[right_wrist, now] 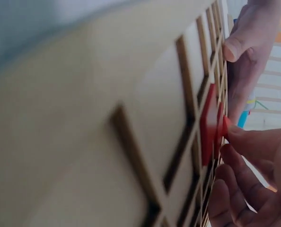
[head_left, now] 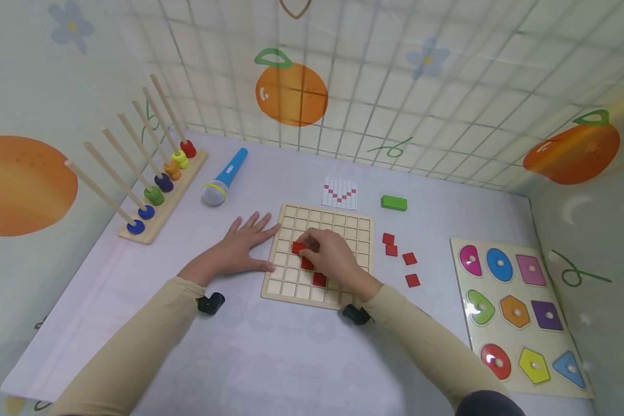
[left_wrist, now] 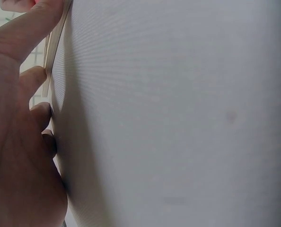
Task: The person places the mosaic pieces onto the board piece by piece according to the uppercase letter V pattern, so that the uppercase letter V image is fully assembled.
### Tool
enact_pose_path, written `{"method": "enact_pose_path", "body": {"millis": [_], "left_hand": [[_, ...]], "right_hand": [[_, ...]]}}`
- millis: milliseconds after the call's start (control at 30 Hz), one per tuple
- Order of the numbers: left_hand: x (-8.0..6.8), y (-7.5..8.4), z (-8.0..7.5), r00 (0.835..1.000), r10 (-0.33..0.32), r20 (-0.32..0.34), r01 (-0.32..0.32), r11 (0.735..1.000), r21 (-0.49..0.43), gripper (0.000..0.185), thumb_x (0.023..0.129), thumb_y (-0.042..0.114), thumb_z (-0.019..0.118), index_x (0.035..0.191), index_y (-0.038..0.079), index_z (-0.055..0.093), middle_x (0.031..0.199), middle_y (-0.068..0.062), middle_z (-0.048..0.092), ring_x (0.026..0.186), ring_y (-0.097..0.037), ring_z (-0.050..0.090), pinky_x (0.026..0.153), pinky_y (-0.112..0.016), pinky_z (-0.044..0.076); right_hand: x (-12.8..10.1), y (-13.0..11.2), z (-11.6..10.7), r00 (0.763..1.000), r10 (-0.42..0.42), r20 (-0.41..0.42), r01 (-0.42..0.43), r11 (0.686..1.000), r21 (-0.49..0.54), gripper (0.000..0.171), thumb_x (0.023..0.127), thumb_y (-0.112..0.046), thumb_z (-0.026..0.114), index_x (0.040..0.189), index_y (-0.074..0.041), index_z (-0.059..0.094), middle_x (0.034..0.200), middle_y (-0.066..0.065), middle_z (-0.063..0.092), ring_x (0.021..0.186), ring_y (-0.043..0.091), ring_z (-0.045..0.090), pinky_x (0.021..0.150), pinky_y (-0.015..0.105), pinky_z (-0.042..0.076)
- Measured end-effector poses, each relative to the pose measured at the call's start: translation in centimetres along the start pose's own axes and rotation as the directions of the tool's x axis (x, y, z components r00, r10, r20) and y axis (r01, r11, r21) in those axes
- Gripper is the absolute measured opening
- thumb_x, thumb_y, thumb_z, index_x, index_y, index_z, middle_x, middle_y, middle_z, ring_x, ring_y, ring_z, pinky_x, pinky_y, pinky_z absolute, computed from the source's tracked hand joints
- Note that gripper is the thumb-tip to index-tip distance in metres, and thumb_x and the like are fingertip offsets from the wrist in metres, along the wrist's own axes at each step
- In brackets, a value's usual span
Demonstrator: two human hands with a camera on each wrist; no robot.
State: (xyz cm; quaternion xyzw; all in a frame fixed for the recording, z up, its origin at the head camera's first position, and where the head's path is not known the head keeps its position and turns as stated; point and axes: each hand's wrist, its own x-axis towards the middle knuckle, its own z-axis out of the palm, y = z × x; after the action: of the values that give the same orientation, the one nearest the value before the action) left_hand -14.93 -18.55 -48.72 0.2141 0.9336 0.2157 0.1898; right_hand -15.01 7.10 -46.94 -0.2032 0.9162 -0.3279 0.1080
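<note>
Red tile (head_left: pixel 297 247) is pinched in the right hand (head_left: pixel 330 257) fingers over the wooden grid board (head_left: pixel 361 228); the left hand (head_left: pixel 244 245), fingers spread flat, steadies the board's edge.

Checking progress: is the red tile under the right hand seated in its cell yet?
Cannot tell. The right hand pinches the red tile over the grid board.

Grid board (head_left: pixel 361 226) lies at desk (head_left: pixel 270 352) centre; peg rack (head_left: pixel 158 199) left, shape puzzle (head_left: pixel 460 277) right, pattern card (head_left: pixel 340 193) behind.
</note>
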Motion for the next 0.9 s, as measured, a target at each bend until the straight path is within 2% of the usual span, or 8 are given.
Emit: {"method": "enact_pose_path", "body": {"millis": [267, 533, 900], "left_hand": [[-0.16, 0.04, -0.23, 1.000, 0.006, -0.008, -0.006, 1.000, -0.004, 0.102, 0.084, 0.064, 0.073, 0.164, 0.026, 0.022, 0.171, -0.007, 0.004, 0.156, -0.031, -0.008, 0.123, -0.055, -0.012], [-0.09, 0.00, -0.17, 1.000, 0.009, -0.006, -0.009, 1.000, -0.003, 0.102, 0.084, 0.065, 0.073, 0.163, 0.025, 0.023, 0.171, -0.007, 0.005, 0.156, -0.033, -0.008, 0.123, -0.056, -0.011], [0.00, 0.02, -0.07, 1.000, -0.004, -0.002, 0.004, 1.000, -0.013, 0.101, 0.085, 0.064, 0.073, 0.163, 0.027, 0.022, 0.171, -0.004, 0.003, 0.156, -0.030, -0.009, 0.123, -0.054, -0.013]], "right_hand": [[0.44, -0.21, 0.36, 0.999, -0.047, -0.021, 0.046, 0.997, -0.069, 0.017, 0.091, -0.020, 0.079, 0.108, -0.019, 0.074, 0.096, -0.008, 0.069, 0.084, 0.010, 0.060, 0.074, 0.025, 0.054], [0.73, -0.08, 0.50, 0.999, -0.047, -0.020, 0.044, 0.991, -0.124, 0.017, 0.091, -0.021, 0.079, 0.107, -0.016, 0.076, 0.100, -0.005, 0.064, 0.086, 0.010, 0.059, 0.073, 0.025, 0.053], [0.88, -0.02, 0.50, 0.999, -0.045, 0.007, 0.046, 0.989, -0.138, 0.019, 0.092, -0.019, 0.078, 0.110, -0.017, 0.079, 0.106, -0.005, 0.065, 0.086, 0.011, 0.057, 0.076, 0.026, 0.052]]}}
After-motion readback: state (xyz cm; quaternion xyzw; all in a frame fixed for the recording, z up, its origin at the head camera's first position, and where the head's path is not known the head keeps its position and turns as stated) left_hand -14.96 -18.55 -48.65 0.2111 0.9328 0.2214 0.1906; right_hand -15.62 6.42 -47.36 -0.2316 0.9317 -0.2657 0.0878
